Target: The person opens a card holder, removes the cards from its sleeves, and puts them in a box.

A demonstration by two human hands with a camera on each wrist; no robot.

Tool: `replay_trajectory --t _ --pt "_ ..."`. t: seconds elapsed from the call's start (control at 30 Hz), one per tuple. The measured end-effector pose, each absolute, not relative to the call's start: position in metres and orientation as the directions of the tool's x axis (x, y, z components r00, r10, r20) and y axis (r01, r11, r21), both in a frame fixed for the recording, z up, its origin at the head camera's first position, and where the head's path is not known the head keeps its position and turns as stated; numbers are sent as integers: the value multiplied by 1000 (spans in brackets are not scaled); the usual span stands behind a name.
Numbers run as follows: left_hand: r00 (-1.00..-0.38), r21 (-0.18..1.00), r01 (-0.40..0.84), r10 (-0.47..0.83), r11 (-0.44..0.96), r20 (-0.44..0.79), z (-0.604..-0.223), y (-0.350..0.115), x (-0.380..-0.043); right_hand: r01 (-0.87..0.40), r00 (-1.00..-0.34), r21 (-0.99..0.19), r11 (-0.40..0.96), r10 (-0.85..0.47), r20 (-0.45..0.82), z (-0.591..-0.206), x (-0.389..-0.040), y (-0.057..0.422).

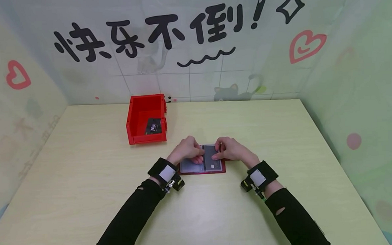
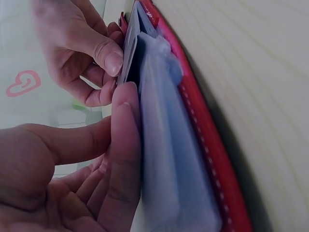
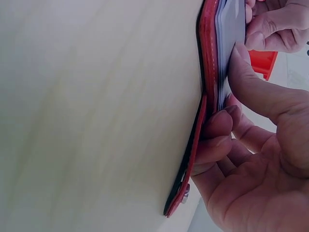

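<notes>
A red card holder (image 1: pixel 225 169) with clear plastic sleeves (image 2: pixel 164 140) lies unfolded on the table. On its right half is a dark grey card (image 1: pixel 212 165) with a small chip-like square near its lower edge. My left hand (image 1: pixel 188 149) pinches at the card's left edge, beside the sleeves; its fingertips partly hide the contact. From the other side, my right hand (image 1: pixel 232 150) grips the holder's right edge. Its thumb presses on the card's face, while its other fingers curl under the pages, beside the red strap (image 3: pixel 190 159) with a metal snap.
Behind the holder, to the left, stands a red plastic bin (image 1: pixel 147 138) with a black card (image 1: pixel 153 126) marked "Vip" inside. The pale wooden table (image 1: pixel 69 173) meets printed cloth walls (image 1: pixel 194 82) at the back and sides.
</notes>
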State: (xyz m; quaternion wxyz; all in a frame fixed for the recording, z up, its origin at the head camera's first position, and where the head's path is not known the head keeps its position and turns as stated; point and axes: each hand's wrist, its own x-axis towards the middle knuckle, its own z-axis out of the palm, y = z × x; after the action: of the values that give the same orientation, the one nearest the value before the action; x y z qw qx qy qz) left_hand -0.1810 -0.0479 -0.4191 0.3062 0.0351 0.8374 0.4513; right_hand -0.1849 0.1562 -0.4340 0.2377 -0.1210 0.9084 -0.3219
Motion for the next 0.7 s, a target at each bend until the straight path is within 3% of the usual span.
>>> replay_trajectory --t 0.7 --pt "-795 809 -308 331 501 -508 -421 -60 -178 -59 -854 -643 763 -373 -364 -431 -183 156"
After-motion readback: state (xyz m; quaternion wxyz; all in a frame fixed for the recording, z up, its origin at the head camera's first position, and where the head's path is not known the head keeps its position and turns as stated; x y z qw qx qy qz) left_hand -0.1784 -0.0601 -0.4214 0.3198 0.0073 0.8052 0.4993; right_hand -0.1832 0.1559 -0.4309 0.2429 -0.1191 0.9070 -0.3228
